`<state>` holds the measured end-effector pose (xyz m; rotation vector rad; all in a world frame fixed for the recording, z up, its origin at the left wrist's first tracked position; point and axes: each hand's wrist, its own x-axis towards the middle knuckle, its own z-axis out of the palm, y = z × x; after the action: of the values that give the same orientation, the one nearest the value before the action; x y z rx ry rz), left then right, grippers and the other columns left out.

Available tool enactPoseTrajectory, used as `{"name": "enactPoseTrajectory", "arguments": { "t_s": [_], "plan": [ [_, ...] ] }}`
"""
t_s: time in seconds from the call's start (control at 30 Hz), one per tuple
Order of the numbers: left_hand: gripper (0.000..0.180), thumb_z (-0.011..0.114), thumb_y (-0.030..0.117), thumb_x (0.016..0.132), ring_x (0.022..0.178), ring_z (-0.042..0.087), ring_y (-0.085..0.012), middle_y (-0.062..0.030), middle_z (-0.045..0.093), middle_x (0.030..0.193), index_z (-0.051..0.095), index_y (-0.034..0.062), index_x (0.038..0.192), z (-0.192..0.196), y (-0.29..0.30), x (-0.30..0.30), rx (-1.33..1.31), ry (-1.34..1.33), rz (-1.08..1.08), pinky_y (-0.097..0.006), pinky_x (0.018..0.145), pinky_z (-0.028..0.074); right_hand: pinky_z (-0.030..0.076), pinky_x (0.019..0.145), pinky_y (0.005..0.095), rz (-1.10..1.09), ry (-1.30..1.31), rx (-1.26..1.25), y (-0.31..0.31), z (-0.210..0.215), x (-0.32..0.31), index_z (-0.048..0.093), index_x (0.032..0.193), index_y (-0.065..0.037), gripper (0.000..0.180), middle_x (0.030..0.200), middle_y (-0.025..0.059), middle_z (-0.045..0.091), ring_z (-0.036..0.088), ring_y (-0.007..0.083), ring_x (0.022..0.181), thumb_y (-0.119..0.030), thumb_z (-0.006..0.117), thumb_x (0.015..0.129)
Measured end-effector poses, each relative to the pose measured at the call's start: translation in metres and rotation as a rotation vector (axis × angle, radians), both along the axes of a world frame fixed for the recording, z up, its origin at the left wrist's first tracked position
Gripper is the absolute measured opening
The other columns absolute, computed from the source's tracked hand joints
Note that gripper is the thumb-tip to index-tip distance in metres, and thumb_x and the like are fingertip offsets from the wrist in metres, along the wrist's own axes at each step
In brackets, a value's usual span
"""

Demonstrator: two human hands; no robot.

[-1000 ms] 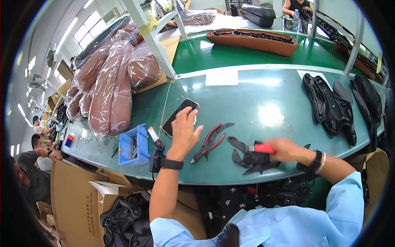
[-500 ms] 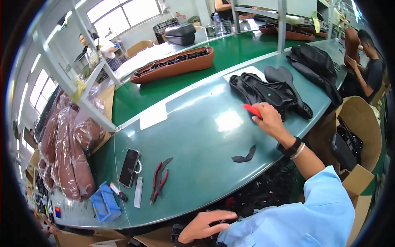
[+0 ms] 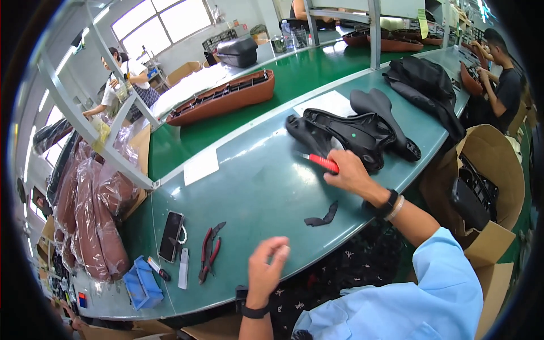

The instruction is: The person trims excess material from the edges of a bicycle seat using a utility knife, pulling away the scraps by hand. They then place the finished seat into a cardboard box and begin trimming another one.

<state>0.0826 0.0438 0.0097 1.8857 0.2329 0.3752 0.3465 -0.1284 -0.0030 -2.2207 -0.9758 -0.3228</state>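
My right hand (image 3: 348, 174) is closed around a red-handled tool (image 3: 324, 163) with a short metal tip pointing left; its exact kind is hard to make out. Just beyond that hand lies an upturned black saddle (image 3: 378, 136), its hollow underside showing a green dot. A second black saddle (image 3: 371, 106) rests smooth side up against it. My left hand (image 3: 267, 266) is raised over the table's near edge, fingers loosely bent, thumb apart, holding nothing. Between the hands, a bent black scrap (image 3: 323, 216) lies on the green table (image 3: 238, 198).
At left sit red-handled pliers (image 3: 208, 255), a phone (image 3: 171, 237), a metal strip (image 3: 183, 268) and a blue bin (image 3: 143, 284). Plastic-wrapped brown pieces (image 3: 93, 221) are piled beyond. Frame posts (image 3: 375, 37) rise along the back. A cardboard box (image 3: 504, 164) stands right, near a seated person (image 3: 501, 85).
My left hand has risen from below the table edge and turned upward. My right hand has shifted left with the red-handled tool, whose metal tip now shows. The whole view has shifted slightly.
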Motion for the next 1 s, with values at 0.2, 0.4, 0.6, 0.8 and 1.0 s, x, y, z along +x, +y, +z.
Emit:
{"name": "enactPoseTrajectory", "arguments": {
  "t_s": [0.2, 0.4, 0.6, 0.8, 1.0],
  "plan": [
    [0.039, 0.059, 0.023, 0.097, 0.125, 0.046, -0.0226, -0.0116, 0.057, 0.127, 0.056, 0.0044, 0.131, -0.025, 0.048, -0.003, -0.111, -0.126, 0.486, -0.035, 0.100, 0.041, 0.046, 0.075, 0.0400, 0.611, 0.110, -0.130, -0.035, 0.009, -0.110, 0.056, 0.093, -0.008, 0.035, 0.095, 0.0076, 0.056, 0.051, 0.0321, 0.091, -0.013, 0.077, 0.066],
    [0.038, 0.061, 0.030, 0.094, 0.120, 0.049, -0.0326, -0.0152, 0.057, 0.126, 0.061, 0.0059, 0.124, -0.025, 0.043, -0.026, 0.437, 0.121, 0.428, -0.044, 0.105, 0.034, 0.050, 0.071, 0.0379, 0.712, 0.413, -0.137, -0.049, 0.017, -0.129, 0.060, 0.100, -0.005, 0.033, 0.096, 0.0099, 0.060, 0.056, 0.0315, 0.088, -0.016, 0.077, 0.074],
    [0.021, 0.071, 0.014, 0.083, 0.103, 0.056, -0.0267, -0.0083, 0.063, 0.107, 0.069, 0.0076, 0.102, 0.011, 0.023, -0.026, 0.594, 0.070, 0.160, -0.038, 0.089, 0.041, 0.049, 0.070, 0.0289, 0.316, 0.800, -0.156, -0.058, 0.022, -0.137, 0.061, 0.111, -0.002, 0.037, 0.088, 0.0077, 0.064, 0.061, 0.0166, 0.076, -0.015, 0.077, 0.081],
    [0.022, 0.075, 0.011, 0.072, 0.094, 0.056, -0.0250, -0.0037, 0.060, 0.099, 0.068, 0.0081, 0.093, 0.019, 0.026, -0.016, 0.674, 0.103, -0.293, -0.037, 0.079, 0.042, 0.051, 0.068, 0.0348, 0.455, 0.473, -0.063, -0.054, 0.031, -0.150, 0.051, 0.132, -0.004, 0.049, 0.086, 0.0145, 0.064, 0.064, 0.0311, 0.076, -0.015, 0.069, 0.087],
    [0.014, 0.073, 0.009, 0.074, 0.093, 0.057, -0.0238, -0.0027, 0.061, 0.099, 0.063, 0.0080, 0.084, 0.016, 0.029, -0.016, 0.581, 0.122, -0.349, -0.037, 0.080, 0.043, 0.045, 0.047, 0.0328, 0.529, 0.154, -0.386, -0.065, 0.043, -0.165, 0.056, 0.135, -0.016, 0.058, 0.072, 0.0063, 0.058, 0.057, 0.0212, 0.057, -0.007, 0.072, 0.079]
  ]
}}
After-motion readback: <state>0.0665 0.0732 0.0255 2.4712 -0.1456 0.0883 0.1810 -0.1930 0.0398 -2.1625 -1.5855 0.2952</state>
